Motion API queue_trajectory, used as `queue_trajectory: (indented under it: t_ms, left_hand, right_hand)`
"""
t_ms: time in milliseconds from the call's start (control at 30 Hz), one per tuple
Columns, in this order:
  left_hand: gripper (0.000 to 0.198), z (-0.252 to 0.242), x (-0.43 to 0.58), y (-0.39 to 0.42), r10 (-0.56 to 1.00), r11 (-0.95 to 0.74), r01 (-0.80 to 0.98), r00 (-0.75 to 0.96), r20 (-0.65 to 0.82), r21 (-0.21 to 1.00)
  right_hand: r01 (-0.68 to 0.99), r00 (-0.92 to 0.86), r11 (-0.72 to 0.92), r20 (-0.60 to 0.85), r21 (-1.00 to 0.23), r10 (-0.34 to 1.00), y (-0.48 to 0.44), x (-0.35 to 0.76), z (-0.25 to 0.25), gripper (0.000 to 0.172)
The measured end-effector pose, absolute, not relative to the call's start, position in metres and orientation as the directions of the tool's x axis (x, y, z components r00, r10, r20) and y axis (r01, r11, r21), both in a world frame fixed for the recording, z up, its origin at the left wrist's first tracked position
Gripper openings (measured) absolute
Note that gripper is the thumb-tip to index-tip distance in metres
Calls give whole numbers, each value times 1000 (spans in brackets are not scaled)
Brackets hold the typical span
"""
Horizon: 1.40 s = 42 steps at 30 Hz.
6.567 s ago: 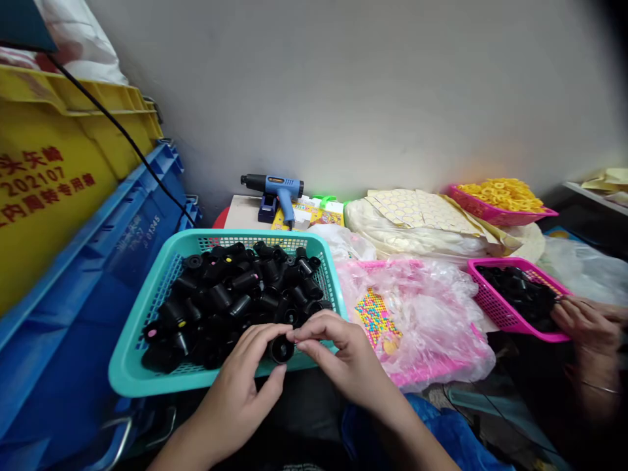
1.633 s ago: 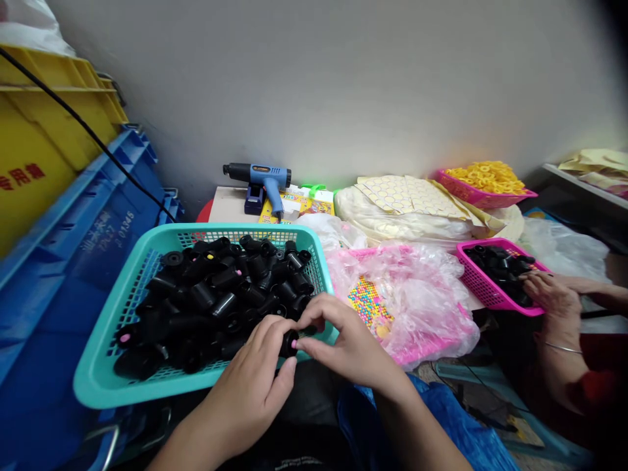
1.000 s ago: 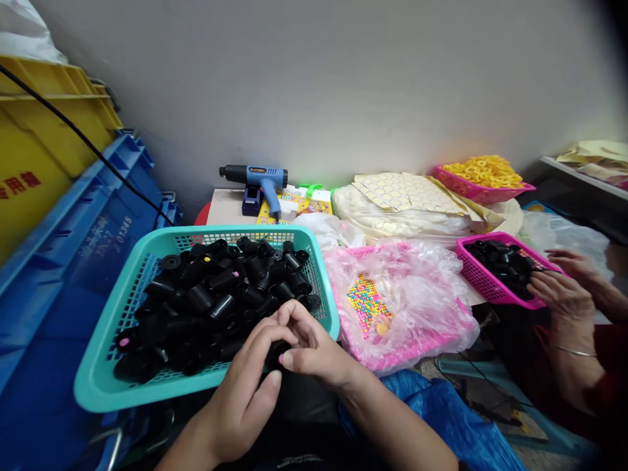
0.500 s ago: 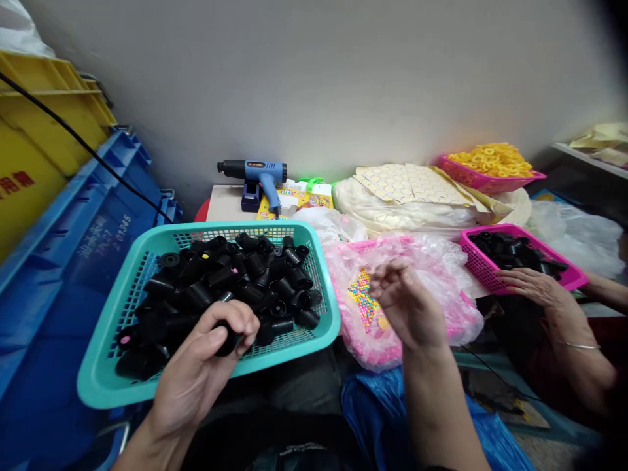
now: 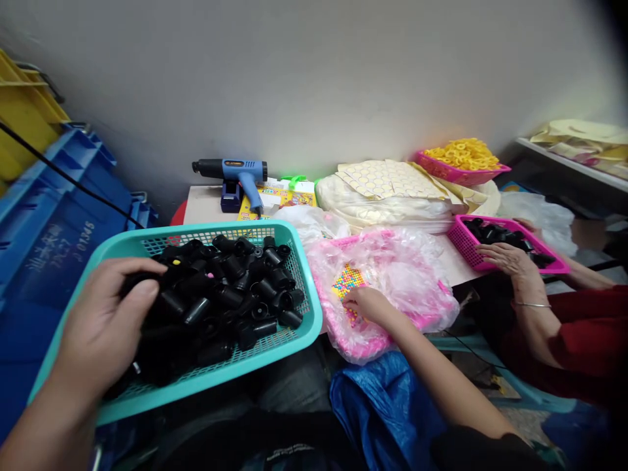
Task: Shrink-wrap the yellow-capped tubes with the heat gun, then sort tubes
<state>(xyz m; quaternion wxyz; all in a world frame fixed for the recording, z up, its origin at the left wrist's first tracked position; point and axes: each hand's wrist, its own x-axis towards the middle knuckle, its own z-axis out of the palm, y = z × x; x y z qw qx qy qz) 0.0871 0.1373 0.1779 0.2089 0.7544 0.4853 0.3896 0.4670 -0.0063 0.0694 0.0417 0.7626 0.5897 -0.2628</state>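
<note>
My left hand (image 5: 101,327) is over the left side of a turquoise basket (image 5: 314,307) heaped with black plastic cylinders (image 5: 230,268). Its thumb and curled index finger close around a black plastic cylinder (image 5: 139,280), which blends into the dark heap behind it. To the right, my right hand (image 5: 367,305) reaches down into a plastic-lined pink basket (image 5: 330,327). Its fingertips are bunched together at a small pile of colourful beads (image 5: 349,281); whatever is between them is hidden.
A blue heat gun (image 5: 245,173) rests on its stand by the wall. At right, a co-worker's hand (image 5: 507,256) touches a pink basket (image 5: 554,265) of black parts. Yellow rings (image 5: 461,154) fill another basket behind. Blue crates (image 5: 63,216) line the left side.
My left hand has moved left and turned palm down over the turquoise basket. My right hand has dropped from above the pink basket to the beads. The camera view has shifted slightly right.
</note>
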Motion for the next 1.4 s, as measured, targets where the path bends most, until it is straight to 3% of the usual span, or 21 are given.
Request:
queue_trajectory:
  t_ms: [67,133,200,300,367,467,567,700,767,867,967,1033,1200,1400]
  left_hand:
    - [41,177,92,146,872,-476,792,366,326,382]
    - [50,176,95,150,867,-490,848,448,219,201]
    - [51,174,97,147,851,-507,853,474,225,124]
    - [45,171,103,131,746,-608,788,526,409,96]
    - [35,167,116,115,629,-757,640,657,416,132]
    - [31,154,149,89,529,-844,471,809,257,256]
    - [45,139,184,73,617,-765,539,771,161,352]
    - [27,137,200,69,684,-703,568,704,190,427]
    - [25,143,193,68,687,-690,516,687,235,508]
    - [31,151,175,61,713,-627,373,630,310,684]
    - [38,149,160,52,778,-543,315,538,324,779]
    - [40,143,153,48,812,-481,307,509,285,821]
    - [43,135,142,46,824,-431,272,507,253,861]
    - [34,136,138,49,786,-503,267,536,307,822]
  right_hand:
    - [942,164,-279,-470,-185,867,-2,465,69,26]
    - [956,170,-263,-480,-133,861,1,462,69,24]
    - [961,181,-258,-484,-97,856,3,460,69,23]
    - [961,202,-268,-482,-72,853,3,457,66,24]
    - [955,219,-286,-477,-73,851,2,457,62,24]
    - [937,243,-329,-460,-116,854,1,458,58,26]
    - [894,288,-390,-383,-220,878,-1,463,59,23]
    - [768,391,-432,-187,-473,901,-7,468,76,13]
    - [667,404,-396,-140,-631,904,-12,462,92,16]
    - [467,351,-298,-134,-832,927,-19,434,119,35]
    - [82,203,-166,-147,-983,968,-20,391,143,34]
    - [-56,117,-80,-86,-995,989,-14,364,155,24]
    - [129,16,138,141,-982,990,3,327,168,7]
    - [128,-79,94,85,-987,993,8,323,164,7]
